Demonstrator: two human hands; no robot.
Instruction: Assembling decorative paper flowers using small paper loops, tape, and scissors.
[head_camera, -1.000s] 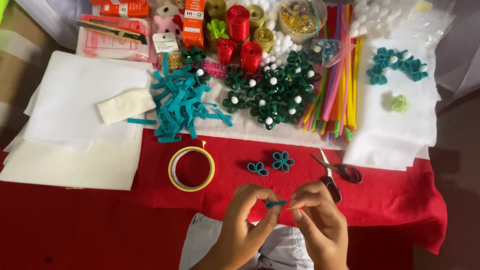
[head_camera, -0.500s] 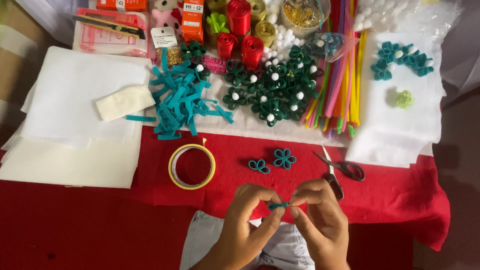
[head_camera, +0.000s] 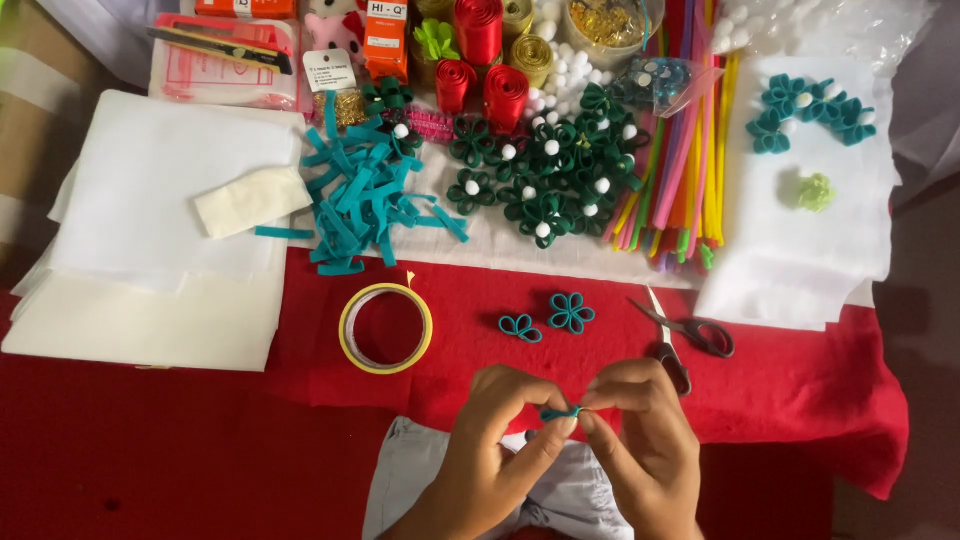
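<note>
Small teal felt loop (head_camera: 560, 412) sits low in the middle, pinched between both hands: left hand (head_camera: 490, 440) fingers clamp one end, right hand (head_camera: 640, 440) fingers nip the other, probably keeping the fold shut. Finished teal felt flowers (head_camera: 571, 312) wait just beyond on the red bench (head_camera: 200, 450), scissors (head_camera: 680, 340) and tape roll (head_camera: 386, 327) within reach.

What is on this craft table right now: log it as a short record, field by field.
left hand: left hand pinches a small teal felt strip
right hand: right hand pinches the same strip's other end
nearest pieces: two teal felt flowers on the red cloth
tools: scissors to the right, tape roll to the left
behind: pile of teal strips, dark green flowers
</note>
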